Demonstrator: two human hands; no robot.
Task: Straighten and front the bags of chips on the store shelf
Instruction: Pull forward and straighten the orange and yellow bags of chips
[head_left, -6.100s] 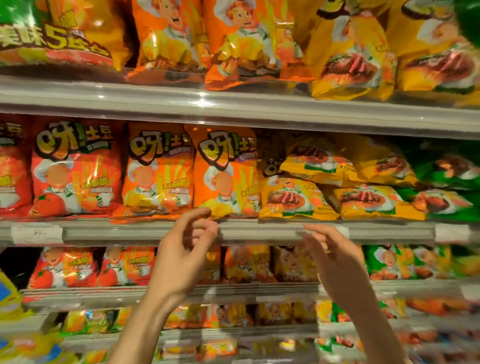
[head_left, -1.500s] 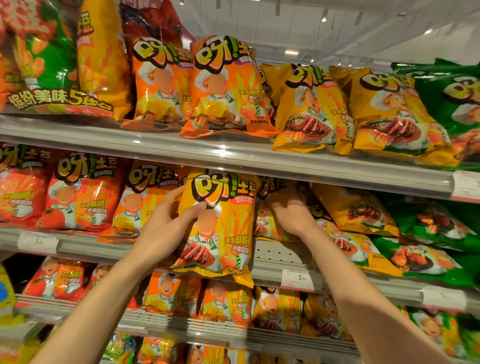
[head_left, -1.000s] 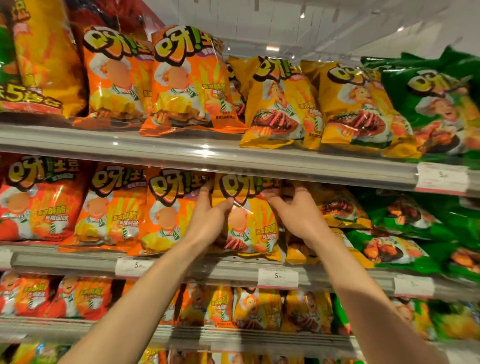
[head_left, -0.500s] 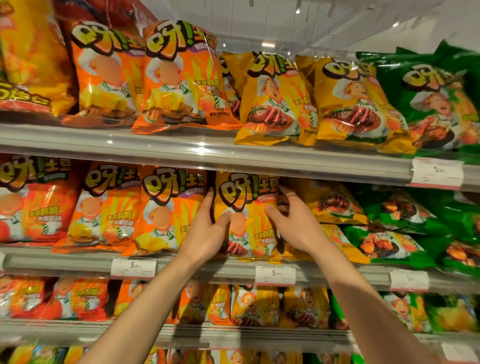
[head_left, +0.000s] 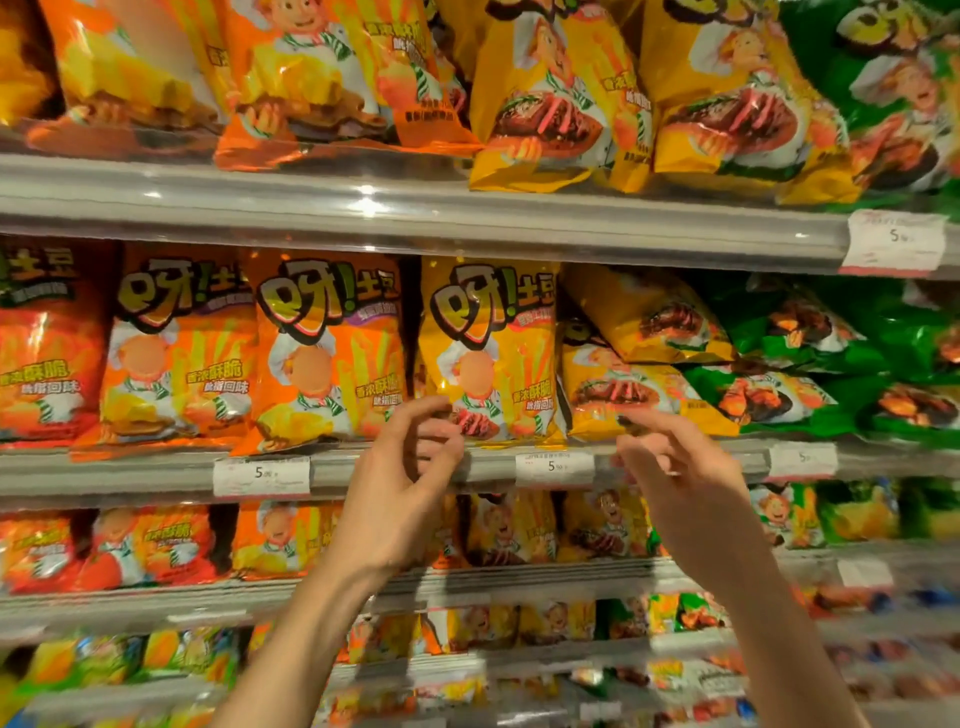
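Hands hover before the shelf edge (head_left: 415, 467), left hand (head_left: 400, 493) and right hand (head_left: 685, 483) with fingers loosely curled, holding nothing, below the upright yellow bag (head_left: 488, 353) between orange bags (head_left: 327, 353) and toppled yellow bags (head_left: 639, 358).

Top-row bags (head_left: 332, 78) were cropped by the frame edge. Lowest shelves (head_left: 519, 670) were blurred. Price tag (head_left: 554, 467) between the hands was unreadable beyond "5".
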